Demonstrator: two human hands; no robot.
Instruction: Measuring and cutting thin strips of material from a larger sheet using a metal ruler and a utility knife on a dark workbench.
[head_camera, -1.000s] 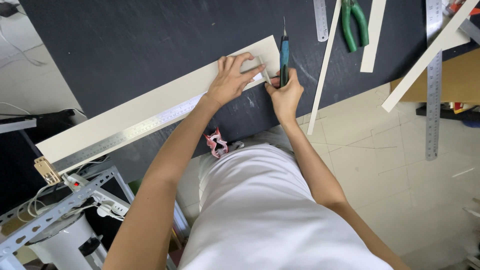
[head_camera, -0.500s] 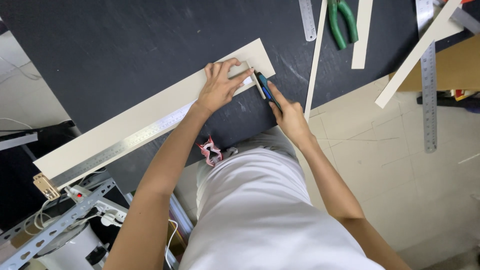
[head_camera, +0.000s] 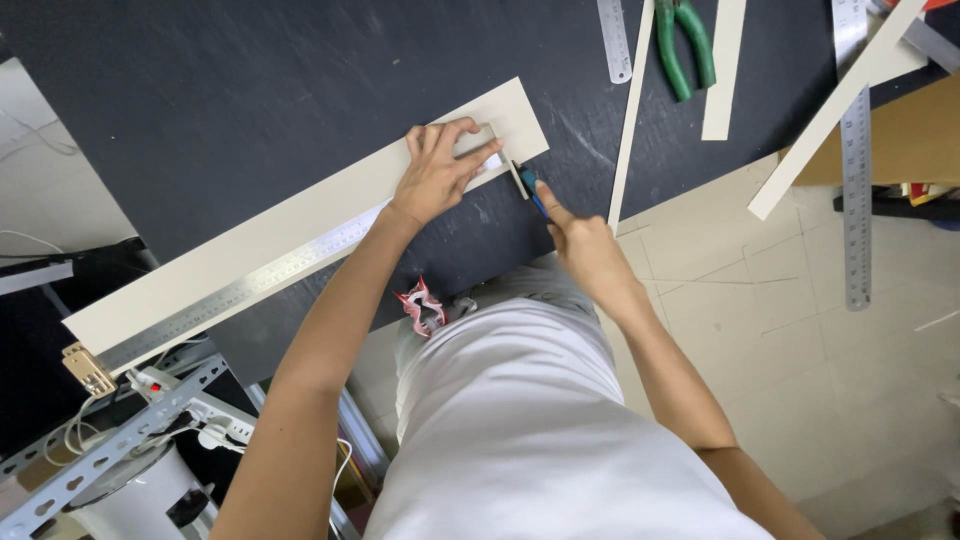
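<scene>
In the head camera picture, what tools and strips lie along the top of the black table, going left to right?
Short steel ruler → thin cream strip → green-handled pliers → short cream strip → long steel ruler.

Likely workshop, steel rulers (head_camera: 856, 190), green pliers (head_camera: 685, 45)

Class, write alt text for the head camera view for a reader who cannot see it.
A person's left hand presses a steel ruler onto a long cream board on a black table, while the right hand holds a blue utility knife at the board's end.

Blue utility knife (head_camera: 528, 185) against steel ruler (head_camera: 270, 280) on cream board (head_camera: 300, 220).
</scene>
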